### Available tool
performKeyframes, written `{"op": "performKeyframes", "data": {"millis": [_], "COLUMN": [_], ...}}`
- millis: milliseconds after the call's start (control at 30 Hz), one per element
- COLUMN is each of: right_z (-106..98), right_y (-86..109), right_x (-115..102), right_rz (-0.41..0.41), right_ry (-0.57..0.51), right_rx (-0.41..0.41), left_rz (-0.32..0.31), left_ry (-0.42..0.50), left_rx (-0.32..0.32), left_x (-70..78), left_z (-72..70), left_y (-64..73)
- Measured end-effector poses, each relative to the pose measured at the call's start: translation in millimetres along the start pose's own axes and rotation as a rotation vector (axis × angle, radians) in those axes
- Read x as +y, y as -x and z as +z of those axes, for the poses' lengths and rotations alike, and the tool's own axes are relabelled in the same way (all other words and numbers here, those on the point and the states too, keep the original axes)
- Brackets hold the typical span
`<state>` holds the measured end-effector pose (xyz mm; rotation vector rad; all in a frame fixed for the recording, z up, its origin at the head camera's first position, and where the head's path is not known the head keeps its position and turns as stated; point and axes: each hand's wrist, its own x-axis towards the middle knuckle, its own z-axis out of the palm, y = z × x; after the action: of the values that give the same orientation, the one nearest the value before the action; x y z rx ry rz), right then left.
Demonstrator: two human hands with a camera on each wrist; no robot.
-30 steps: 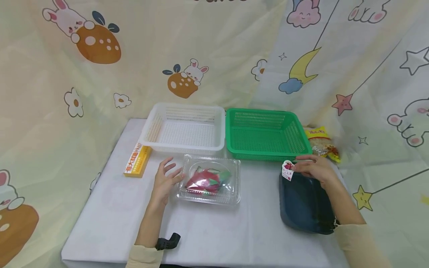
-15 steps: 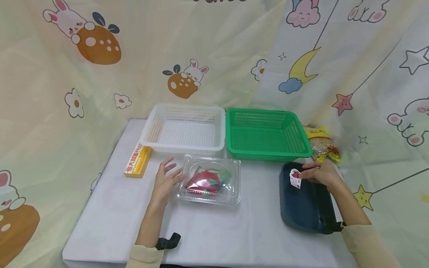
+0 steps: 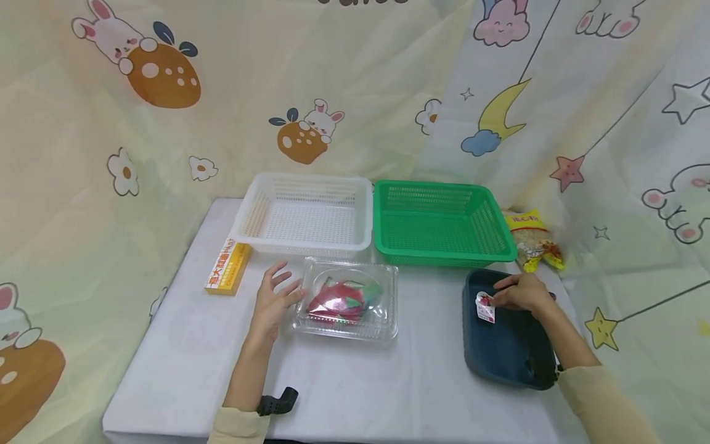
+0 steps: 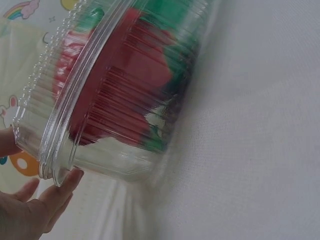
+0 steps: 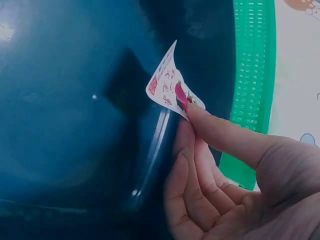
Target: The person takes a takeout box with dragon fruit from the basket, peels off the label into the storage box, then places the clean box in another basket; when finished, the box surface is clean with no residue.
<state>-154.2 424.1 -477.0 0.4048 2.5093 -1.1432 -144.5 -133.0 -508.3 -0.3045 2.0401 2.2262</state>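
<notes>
Between thumb and forefinger my right hand [image 3: 522,292] pinches a white sticker label [image 3: 485,310] with a dragon fruit picture. It is held over the dark blue plastic tray [image 3: 490,354] at the right. In the right wrist view, the label [image 5: 165,90] is curled at its free end. My left hand [image 3: 272,305] is beside a clear plastic box [image 3: 383,330], with fingers spread. Its fingertips touch or nearly touch the box's left rim, and nothing is gripped. Inside the closed box lies a red and green dragon fruit [image 3: 338,302].
At the back stand a white basket [image 3: 310,242] and a green basket [image 3: 444,254], side by side. A yellow pasta box [image 3: 227,271] lies at the left. Behind the tray, a yellow snack-like bag [image 3: 532,240] sits right of the green basket. White cloth covers the table [image 3: 355,388].
My right hand has drawn back from the tray's far end to over its inside, taking the label along. My left hand and the clear box have stayed put.
</notes>
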Motion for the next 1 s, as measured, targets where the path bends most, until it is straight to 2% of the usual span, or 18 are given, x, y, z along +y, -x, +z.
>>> {"op": "performKeyframes", "data": {"millis": [200, 533, 1000], "right_z": [2.5, 6.0, 20.6], "right_y": [-7.1, -8.0, -8.2], "right_x": [7.6, 11.1, 12.1], "right_rz": [0.026, 0.047, 0.059], "right_ry": [0.012, 0.025, 0.147], "right_rx": [0.017, 0.035, 0.076], "left_rz": [0.003, 0.008, 0.008], "left_ry": [-0.006, -0.005, -0.024], "left_rx": [-0.002, 0.003, 0.006], "left_x": [1.4, 1.5, -1.8], "left_z": [1.8, 1.6, 0.5], "left_y": [-0.4, 2.4, 1.1]}}
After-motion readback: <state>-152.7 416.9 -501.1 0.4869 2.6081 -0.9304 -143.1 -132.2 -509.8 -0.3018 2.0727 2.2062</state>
